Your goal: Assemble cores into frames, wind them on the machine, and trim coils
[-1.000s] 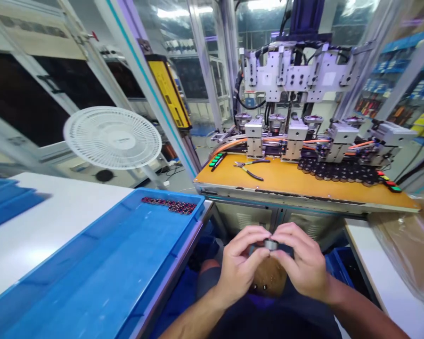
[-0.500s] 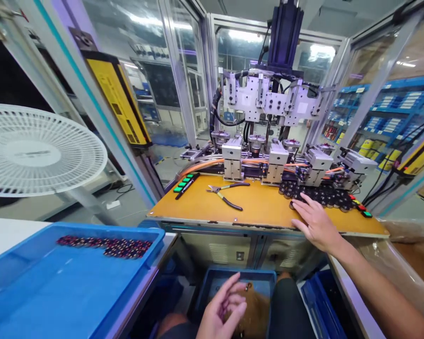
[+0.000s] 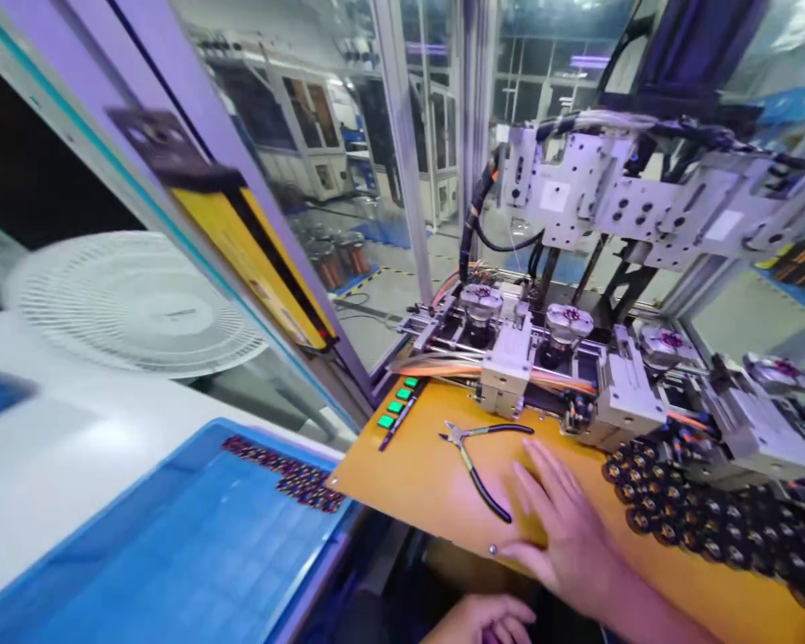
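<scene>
My right hand reaches over the orange worktop with its fingers spread and nothing in it. Its fingertips are close to the diagonal cutting pliers, which lie with their handles apart; I see no grip on them. Low in the view is my left hand, partly cut off by the bottom edge. Its fingers are loosely bent, and no object shows in them. To the right of my right hand, small round black parts stand close together in rows.
A blue tray on the left holds several small dark red parts. Green buttons sit on a black strip. A machine with metal fixtures lines the back. A white fan and a yellow-edged post stand left.
The view has swung left and closer to the worktop. My right hand has left the black parts and moved left beside the pliers. My left hand now sits lower at the bottom edge.
</scene>
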Demonstrator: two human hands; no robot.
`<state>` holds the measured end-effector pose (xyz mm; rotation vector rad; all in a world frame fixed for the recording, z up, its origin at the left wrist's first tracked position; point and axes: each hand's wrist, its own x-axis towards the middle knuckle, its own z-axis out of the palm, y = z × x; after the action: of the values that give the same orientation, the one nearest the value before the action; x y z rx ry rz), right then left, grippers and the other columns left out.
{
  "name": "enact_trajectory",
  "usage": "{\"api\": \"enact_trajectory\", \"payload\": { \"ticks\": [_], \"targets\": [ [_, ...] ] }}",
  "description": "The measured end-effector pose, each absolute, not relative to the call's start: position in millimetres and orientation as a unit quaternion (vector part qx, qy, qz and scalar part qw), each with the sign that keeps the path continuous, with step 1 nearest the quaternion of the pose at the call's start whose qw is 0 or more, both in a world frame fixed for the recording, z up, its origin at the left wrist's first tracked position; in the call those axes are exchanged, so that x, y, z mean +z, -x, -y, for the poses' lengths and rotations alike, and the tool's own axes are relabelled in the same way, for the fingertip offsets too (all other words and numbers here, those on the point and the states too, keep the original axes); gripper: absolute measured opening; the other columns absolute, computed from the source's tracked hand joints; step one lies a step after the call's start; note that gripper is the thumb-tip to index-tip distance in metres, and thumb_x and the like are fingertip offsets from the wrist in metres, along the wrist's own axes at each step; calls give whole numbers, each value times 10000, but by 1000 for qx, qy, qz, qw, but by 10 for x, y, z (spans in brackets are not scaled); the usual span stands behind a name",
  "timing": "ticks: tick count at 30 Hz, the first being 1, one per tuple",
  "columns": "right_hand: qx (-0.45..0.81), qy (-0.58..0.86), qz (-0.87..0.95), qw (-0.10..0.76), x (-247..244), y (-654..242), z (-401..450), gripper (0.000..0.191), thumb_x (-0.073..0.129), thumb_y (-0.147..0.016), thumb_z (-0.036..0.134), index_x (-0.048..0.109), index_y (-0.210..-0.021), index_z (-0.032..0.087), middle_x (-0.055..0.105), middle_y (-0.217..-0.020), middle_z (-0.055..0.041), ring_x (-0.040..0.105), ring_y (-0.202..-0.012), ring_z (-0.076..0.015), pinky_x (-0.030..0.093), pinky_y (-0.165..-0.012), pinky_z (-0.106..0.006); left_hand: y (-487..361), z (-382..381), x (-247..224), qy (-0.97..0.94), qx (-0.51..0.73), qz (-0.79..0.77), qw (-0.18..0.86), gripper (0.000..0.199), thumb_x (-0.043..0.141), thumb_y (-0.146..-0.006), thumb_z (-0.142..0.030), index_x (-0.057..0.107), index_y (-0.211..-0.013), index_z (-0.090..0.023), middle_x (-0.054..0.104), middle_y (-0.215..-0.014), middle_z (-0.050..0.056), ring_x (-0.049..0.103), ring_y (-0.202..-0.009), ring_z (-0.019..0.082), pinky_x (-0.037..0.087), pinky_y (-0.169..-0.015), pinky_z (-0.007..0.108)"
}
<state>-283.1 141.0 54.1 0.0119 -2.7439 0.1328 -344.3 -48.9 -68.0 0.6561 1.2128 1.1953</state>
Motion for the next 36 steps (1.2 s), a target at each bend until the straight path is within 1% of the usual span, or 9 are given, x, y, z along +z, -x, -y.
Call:
{"api": "enact_trajectory", "payload": {
  "ticks": [4, 7, 10, 14, 18, 23, 26, 31, 36],
  "targets": [
    [113, 56, 978, 163, 515, 3257, -1332, 844, 753, -737, 504, 446, -1402, 84, 357, -1513, -246, 305, -1405, -414, 358, -1090, -589, 3612, 837, 232, -201, 558, -570, 568, 662, 822, -631, -555, 677, -1164, -190, 723, -983, 96, 638, -838, 182, 482, -831, 337],
    [146, 71, 976, 143, 602, 3336, -1338, 736, 717, -784, 457, 482, -1367, 75, 473, -1400, -251, 419, -1296, -416, 375, -1049, -605, 3752, 1008, 704, -141, 586, -604, 521, 582, 820, -679, -476, 666, -1146, -165, 714, -988, 98, 629, -847, 176, 480, -838, 331],
    [184, 71, 973, 121, 694, 3300, -1383, 509, 656, -829, 345, 570, -1254, 78, 610, -1141, -202, 552, -1066, -344, 475, -931, -516, 3836, 996, 908, -114, 604, -607, 504, 549, 819, -693, -453, 674, -1125, -146, 717, -987, 101, 628, -829, 165, 478, -835, 324],
    [242, 76, 961, 110, 737, 3205, -1436, 308, 617, -814, 273, 632, -1070, 103, 609, -955, -147, 561, -955, -313, 490, -867, -481, 3823, 787, 911, -105, 633, -584, 496, 542, 808, -698, -478, 699, -1097, -127, 736, -992, 121, 662, -845, 187, 489, -862, 346],
    [329, 76, 935, 110, 877, 3106, -1377, 297, 611, -829, 280, 608, -1084, 128, 589, -944, -111, 572, -932, -278, 501, -839, -439, 3794, 534, 919, -116, 673, -549, 482, 614, 738, -746, -556, 674, -1182, -129, 732, -1065, 146, 688, -876, 224, 510, -851, 374],
    [467, 56, 876, 109, 1258, 3024, -1143, 402, 665, -789, 284, 589, -1166, 171, 580, -1069, -108, 571, -1038, -258, 489, -939, -423, 3905, 380, 1172, -162, 725, -520, 421, 641, 739, -742, -565, 648, -1249, -184, 618, -1338, 134, 532, -1271, 299, 358, -1106, 414],
    [554, 79, 823, 95, 1448, 3020, -1083, 440, 708, -784, 343, 600, -1179, 181, 577, -1136, -122, 545, -1118, -271, 448, -1011, -452, 4023, 394, 1309, -199, 730, -503, 417, 592, 742, -735, -569, 693, -1184, -187, 566, -1404, 144, 471, -1331, 328, 320, -1135, 431],
    [730, 94, 673, -68, 1644, 3058, -1106, 542, 330, -989, 556, 598, -1156, 115, 656, -914, -133, 656, -788, -199, 557, -719, -367, 4160, 425, 1381, -241, 709, -471, 467, 755, 731, -628, -712, 712, -1149, -167, 675, -1216, 179, 630, -1114, 356, 444, -1000, 483],
    [817, 24, 515, -257, 1769, 3206, -1059, 767, 179, -888, 756, 627, -910, 133, 626, -673, -107, 660, -646, -213, 558, -628, -378, 4198, 453, 1464, -222, 666, -459, 545, 898, 747, -526, -766, 673, -1207, -185, 745, -846, 140, 709, -877, 362, 505, -843, 522]
  ]
}}
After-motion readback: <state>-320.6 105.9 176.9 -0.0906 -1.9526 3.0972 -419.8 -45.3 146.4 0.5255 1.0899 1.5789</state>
